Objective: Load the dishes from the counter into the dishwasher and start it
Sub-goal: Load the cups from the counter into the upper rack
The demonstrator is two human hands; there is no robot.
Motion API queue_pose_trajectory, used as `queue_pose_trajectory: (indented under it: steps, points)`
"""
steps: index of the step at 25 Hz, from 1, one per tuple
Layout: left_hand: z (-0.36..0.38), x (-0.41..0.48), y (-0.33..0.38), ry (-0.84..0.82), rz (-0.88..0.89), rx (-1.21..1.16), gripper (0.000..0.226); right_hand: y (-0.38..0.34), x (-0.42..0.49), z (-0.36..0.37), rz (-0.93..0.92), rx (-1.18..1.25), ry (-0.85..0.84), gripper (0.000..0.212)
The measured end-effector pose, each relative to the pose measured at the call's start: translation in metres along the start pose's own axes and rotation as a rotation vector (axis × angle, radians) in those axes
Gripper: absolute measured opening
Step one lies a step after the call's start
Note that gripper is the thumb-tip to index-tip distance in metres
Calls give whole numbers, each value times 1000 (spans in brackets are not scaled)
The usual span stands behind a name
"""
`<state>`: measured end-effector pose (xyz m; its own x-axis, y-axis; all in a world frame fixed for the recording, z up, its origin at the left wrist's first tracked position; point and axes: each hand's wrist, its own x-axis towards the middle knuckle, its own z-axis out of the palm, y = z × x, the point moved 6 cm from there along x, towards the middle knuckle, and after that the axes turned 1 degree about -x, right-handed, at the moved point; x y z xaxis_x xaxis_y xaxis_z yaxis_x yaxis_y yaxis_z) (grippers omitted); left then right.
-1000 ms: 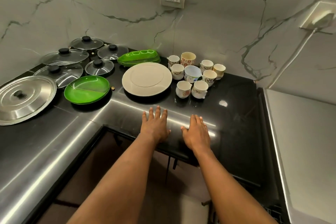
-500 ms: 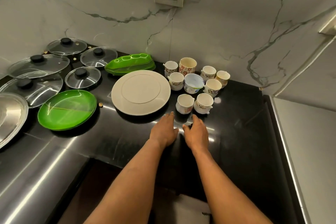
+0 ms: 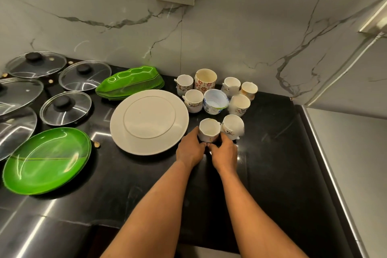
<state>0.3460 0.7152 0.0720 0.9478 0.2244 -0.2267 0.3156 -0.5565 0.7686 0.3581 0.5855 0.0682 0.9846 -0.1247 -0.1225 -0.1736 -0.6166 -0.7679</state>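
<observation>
While the left hand point(image 3: 190, 150) curls round the near cup point(image 3: 209, 130), the right hand point(image 3: 225, 151) clasps its other side, a plate point(image 3: 149, 121) just left of both.

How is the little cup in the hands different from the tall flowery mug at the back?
The little cup is gripped by the left hand and the right hand; the flowery mug stands untouched at the back. The flowery mug is taller and wider than the little cup. The flowery mug has red flowers all over; the little cup looks mostly white. Both are upright, open end up.
</observation>
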Motion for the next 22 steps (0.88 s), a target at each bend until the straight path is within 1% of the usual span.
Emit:
queue_pose_trajectory:
  steps: [2,6,10,14,17,19,22]
  points:
    - [-2,3,0,16,-6,-18,44,2,2,1,-7,16,-9,38]
    - [0,-3,-6,22,-20,6,42,6,-3,-4,-19,23,-20,36]
    - [3,-28,-7,48,-32,17,46,13,-22,-18,-60,41,-30,43]
    - [6,-70,-6,81,-23,-6,49,28,-48,-32,-102,39,-64,42]
    - [12,-111,-2,139,-33,-39,47,38,-76,-48,-150,66,-79,40]
    - [16,-137,-2,180,-52,-26,49,48,-93,-56,-171,103,-92,37]
    - [23,-169,-4,216,-69,-1,50,60,-118,-65,-195,109,-111,40]
